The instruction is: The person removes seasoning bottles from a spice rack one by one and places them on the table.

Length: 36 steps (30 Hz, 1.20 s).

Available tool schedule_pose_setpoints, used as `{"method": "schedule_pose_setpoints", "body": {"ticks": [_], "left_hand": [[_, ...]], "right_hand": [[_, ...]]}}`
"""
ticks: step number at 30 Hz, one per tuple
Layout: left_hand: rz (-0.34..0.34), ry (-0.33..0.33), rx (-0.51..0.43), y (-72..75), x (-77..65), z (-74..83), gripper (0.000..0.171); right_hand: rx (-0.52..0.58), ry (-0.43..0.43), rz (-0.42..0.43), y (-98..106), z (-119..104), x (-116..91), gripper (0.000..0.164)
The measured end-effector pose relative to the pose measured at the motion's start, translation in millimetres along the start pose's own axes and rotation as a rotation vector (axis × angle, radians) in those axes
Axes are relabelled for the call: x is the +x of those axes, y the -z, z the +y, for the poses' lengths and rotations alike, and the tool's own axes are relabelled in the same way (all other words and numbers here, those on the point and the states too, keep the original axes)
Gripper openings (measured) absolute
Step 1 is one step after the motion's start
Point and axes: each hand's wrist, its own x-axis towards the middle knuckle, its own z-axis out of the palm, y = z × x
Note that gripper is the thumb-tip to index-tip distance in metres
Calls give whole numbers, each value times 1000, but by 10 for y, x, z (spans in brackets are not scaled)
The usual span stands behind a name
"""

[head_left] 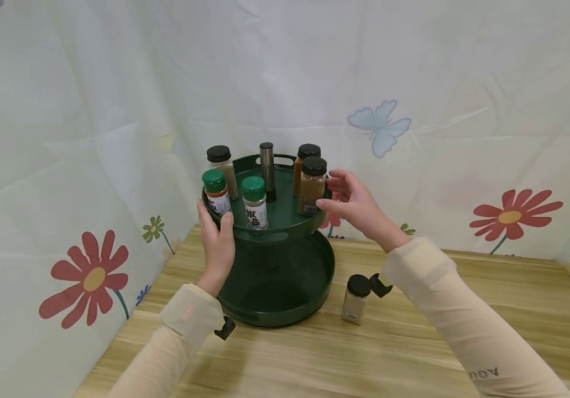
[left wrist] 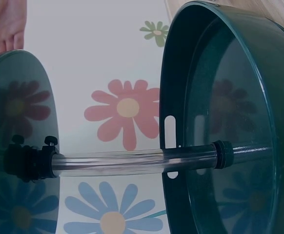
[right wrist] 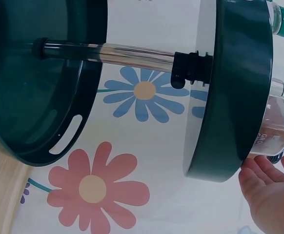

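A dark green two-tier round tray stand [head_left: 285,235] carries several spice jars on its upper tier. My left hand [head_left: 217,243] rests against the upper tier's left outer side, thumb raised, below a green-capped bottle [head_left: 219,200] with red contents. At the right rim, my right hand [head_left: 359,210] has its fingers spread around a black-lidded jar of brown powder [head_left: 311,190]; its thumb tip is at the jar's side. In the right wrist view, those fingers [right wrist: 266,178] lie by the tray edge below a clear jar [right wrist: 274,126].
Another green-capped bottle [head_left: 255,207], a black-lidded jar [head_left: 224,168] and an orange-red jar [head_left: 298,174] share the upper tier around the centre post [head_left: 267,168]. One black-lidded jar [head_left: 354,304] stands on the wooden table [head_left: 414,342], right of the stand. A flowered curtain [head_left: 439,138] hangs behind.
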Motion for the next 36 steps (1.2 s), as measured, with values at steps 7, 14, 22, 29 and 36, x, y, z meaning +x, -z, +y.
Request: {"method": "schedule_pose_setpoints", "body": {"ticks": [7, 14, 22, 29, 36], "left_hand": [[-1, 2, 1, -2, -4, -4, 71], [1, -3, 0, 0, 1, -10, 71], [-3, -7, 1, 5, -8, -12, 71], [5, -9, 5, 4, -5, -5, 71], [-3, -7, 10, 12, -11, -3, 72]], "right_hand": [[12, 0, 10, -20, 31, 37, 64], [6, 9, 26, -38, 51, 70, 63], [-6, -9, 43, -89, 48, 127, 64], [-20, -17, 60, -125, 28, 172, 63], [-15, -19, 90, -165, 31, 204, 59]]}}
